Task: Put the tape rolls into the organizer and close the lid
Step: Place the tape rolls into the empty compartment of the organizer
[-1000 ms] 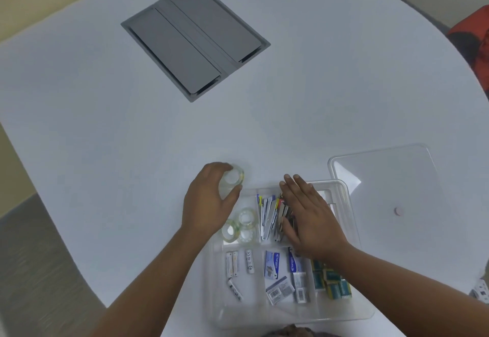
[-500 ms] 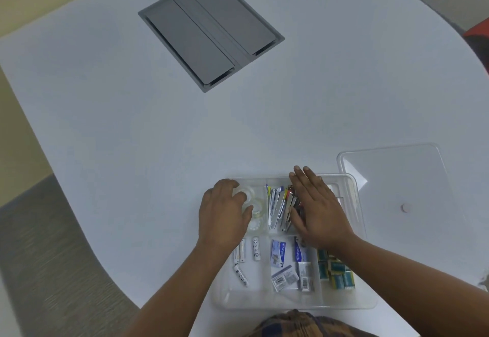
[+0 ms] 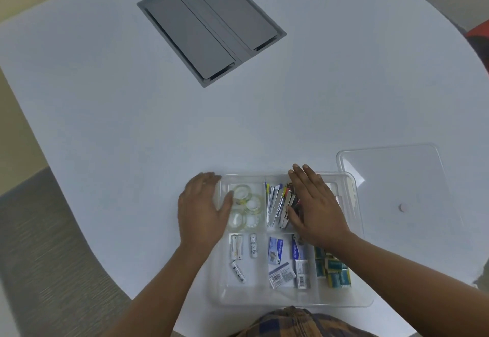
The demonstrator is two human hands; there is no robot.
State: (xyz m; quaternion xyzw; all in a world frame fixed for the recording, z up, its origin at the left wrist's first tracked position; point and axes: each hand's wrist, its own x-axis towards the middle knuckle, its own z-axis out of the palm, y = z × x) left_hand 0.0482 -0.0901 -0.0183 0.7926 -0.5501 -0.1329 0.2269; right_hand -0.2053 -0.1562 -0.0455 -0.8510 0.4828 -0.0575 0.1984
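Note:
A clear plastic organizer (image 3: 354, 302) sits at the near table edge. Several clear tape rolls (image 3: 246, 208) lie in its far left compartment. My left hand (image 3: 202, 209) rests at the organizer's left wall, fingers spread, thumb beside a tape roll, holding nothing. Over the middle far compartment my right hand (image 3: 316, 208) lies flat on a row of staplers and clips (image 3: 276, 205). The clear lid (image 3: 397, 185) lies flat on the table to the right, partly behind the organizer.
Batteries (image 3: 239, 249), staple boxes (image 3: 287, 262) and teal boxes (image 3: 333, 270) fill the near compartments. A grey cable hatch (image 3: 211, 23) is set into the white table (image 3: 119, 103) far ahead. Plaid clothing (image 3: 296, 323) shows at the bottom edge.
My left hand carried a tape roll from the table into the far left compartment, released it and drew back to the organizer's left wall. The right hand stayed on the staplers.

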